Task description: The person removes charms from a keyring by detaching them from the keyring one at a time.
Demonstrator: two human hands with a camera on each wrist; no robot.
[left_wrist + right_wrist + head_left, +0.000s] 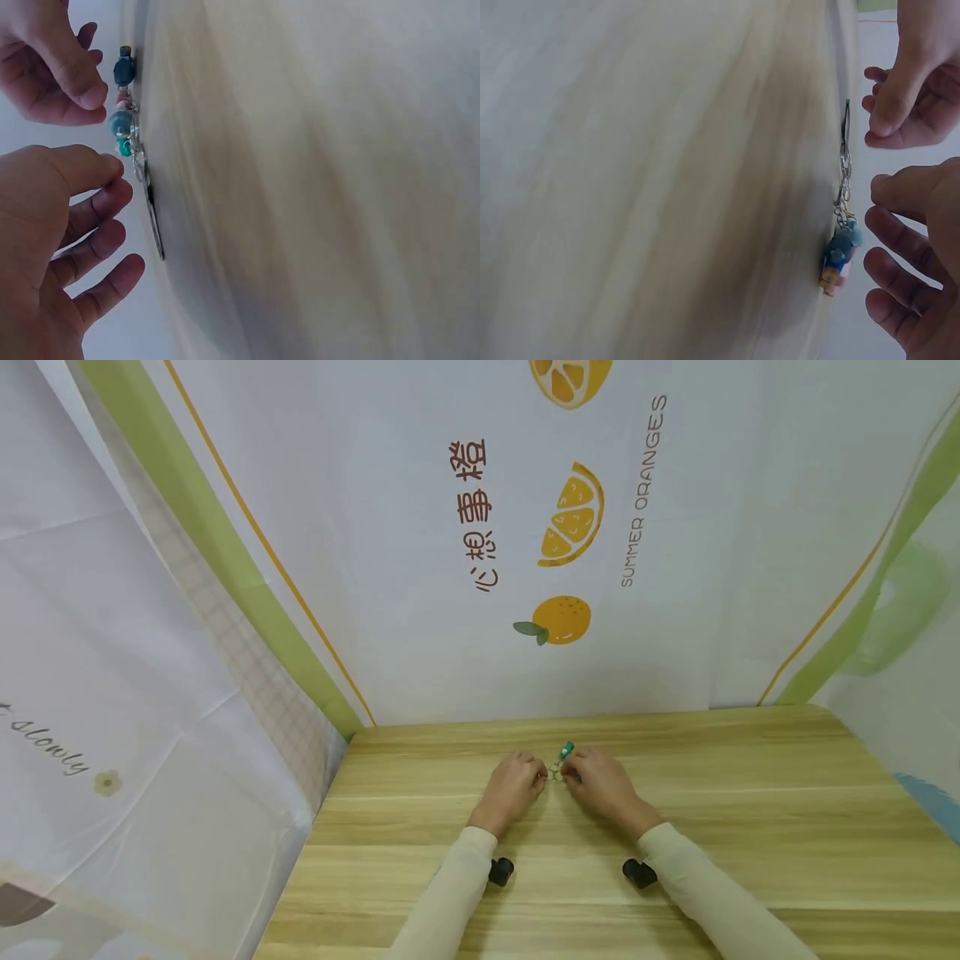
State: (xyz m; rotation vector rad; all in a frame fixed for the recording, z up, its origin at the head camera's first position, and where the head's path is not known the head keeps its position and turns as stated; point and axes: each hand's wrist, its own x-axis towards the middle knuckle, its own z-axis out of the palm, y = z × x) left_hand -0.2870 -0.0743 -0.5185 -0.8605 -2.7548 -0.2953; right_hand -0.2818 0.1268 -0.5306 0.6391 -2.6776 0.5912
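A small keychain [556, 772] lay on the wood-grained counter [720, 835], a little below and right of centre in the head view, with the left hand [514, 785] just to its left and the right hand [600, 783] just to its right. In the wrist views both hands hung low beside it, fingers loosely bent and partly parted, with nothing plainly pinched between thumb and forefinger; the small, soft view made it hard to tell whether the left fingertips touched the links. A green charm [567, 750] showed at the upper end in the head view; lower right in the right wrist view, a cluster of coloured charms [841, 255] hung off thin metal rings [845, 166], and a flat metal piece [847, 118] ran up from these. The whole thing looked light, the metal stiff in each part but limp at the joints, so it would likely fold and swing when lifted. The charms seemed hard, smooth and perhaps slippery, their thin links the likeliest part to bend or give. The rings looked the surest place to take hold, with a fingertip pinch.
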